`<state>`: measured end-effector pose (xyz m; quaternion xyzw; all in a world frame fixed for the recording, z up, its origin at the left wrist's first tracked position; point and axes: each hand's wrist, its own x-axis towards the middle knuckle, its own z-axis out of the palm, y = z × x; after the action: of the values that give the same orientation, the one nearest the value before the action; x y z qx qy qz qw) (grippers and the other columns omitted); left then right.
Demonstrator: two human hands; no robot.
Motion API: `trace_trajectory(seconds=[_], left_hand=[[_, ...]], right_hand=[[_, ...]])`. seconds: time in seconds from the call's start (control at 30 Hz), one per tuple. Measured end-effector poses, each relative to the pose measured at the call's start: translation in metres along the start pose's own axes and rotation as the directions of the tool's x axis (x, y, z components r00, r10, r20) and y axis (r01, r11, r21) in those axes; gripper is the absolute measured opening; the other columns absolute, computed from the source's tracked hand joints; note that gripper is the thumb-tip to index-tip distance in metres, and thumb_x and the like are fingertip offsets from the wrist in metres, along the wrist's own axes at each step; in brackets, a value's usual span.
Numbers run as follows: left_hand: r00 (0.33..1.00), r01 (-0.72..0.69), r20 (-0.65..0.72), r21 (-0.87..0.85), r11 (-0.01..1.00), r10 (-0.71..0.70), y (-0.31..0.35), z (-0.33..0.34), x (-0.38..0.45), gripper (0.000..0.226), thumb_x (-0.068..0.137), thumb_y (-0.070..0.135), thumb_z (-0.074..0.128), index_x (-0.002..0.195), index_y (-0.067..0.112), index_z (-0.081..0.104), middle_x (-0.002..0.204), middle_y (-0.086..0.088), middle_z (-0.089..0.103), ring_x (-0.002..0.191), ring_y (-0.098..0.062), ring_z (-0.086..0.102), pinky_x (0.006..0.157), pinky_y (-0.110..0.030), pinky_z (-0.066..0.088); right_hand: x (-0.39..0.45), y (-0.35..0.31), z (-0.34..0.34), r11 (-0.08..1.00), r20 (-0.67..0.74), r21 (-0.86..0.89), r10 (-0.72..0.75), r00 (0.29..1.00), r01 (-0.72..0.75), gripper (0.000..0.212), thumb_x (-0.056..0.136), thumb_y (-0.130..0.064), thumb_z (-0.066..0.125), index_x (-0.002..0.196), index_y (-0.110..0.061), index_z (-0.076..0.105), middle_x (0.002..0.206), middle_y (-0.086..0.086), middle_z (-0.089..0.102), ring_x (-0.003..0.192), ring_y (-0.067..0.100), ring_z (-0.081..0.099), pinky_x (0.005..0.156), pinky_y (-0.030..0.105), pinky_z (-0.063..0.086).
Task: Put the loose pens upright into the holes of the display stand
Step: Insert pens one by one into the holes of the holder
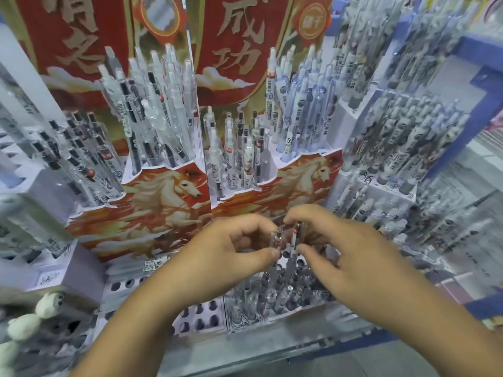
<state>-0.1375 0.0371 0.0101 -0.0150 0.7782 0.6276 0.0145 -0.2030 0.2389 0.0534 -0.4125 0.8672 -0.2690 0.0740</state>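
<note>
Two clear pens stand upright side by side over the lowest tier of the red display stand. My left hand pinches the left clear pen between thumb and fingers near its top. My right hand pinches the right pen, which has a dark and red top. Below them, the front tray shows several open holes on its left and a cluster of upright clear pens on its right. Whether the held pens' tips sit in holes is hidden by that cluster.
Higher tiers of the stand hold several upright pens, with more pens at the back left. Crowded pen racks flank both sides. White plush items lie at the lower left. A metal shelf edge runs along the front.
</note>
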Motion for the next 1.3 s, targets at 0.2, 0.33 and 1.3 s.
trace_trajectory(seconds=[0.2,0.33,1.3], left_hand=[[1.000,0.024,0.004,-0.017,1.000,-0.024,0.001,-0.002,0.001,0.010,0.087,0.011,0.076,0.093,0.015,0.069,0.099,-0.022,0.071,0.096,-0.039,0.071,0.093,-0.059,0.054],[1.000,0.019,-0.003,-0.052,0.998,-0.019,-0.001,-0.002,0.003,0.010,0.088,0.011,0.073,0.091,0.019,0.069,0.097,-0.021,0.070,0.097,-0.043,0.069,0.092,-0.061,0.055],[0.994,0.109,-0.049,0.158,0.981,-0.103,0.013,-0.014,-0.005,0.011,0.085,0.032,0.075,0.094,0.031,0.080,0.092,0.007,0.081,0.094,-0.019,0.076,0.094,-0.048,0.057]], right_hand=[[0.001,-0.001,0.004,0.998,0.047,-0.059,-0.004,0.999,0.007,0.032,0.098,-0.024,0.063,0.117,-0.046,0.050,0.081,-0.056,0.045,0.066,-0.010,0.053,0.065,0.008,0.041],[0.001,0.001,0.005,0.998,0.033,-0.062,0.017,0.999,-0.015,0.029,0.098,-0.026,0.063,0.115,-0.045,0.052,0.080,-0.044,0.053,0.066,-0.007,0.053,0.061,0.012,0.042],[0.029,-0.007,0.001,1.000,0.016,0.012,-0.010,1.000,0.010,0.011,0.090,-0.035,0.071,0.101,-0.034,0.075,0.087,-0.017,0.073,0.081,0.001,0.067,0.076,0.034,0.058]])
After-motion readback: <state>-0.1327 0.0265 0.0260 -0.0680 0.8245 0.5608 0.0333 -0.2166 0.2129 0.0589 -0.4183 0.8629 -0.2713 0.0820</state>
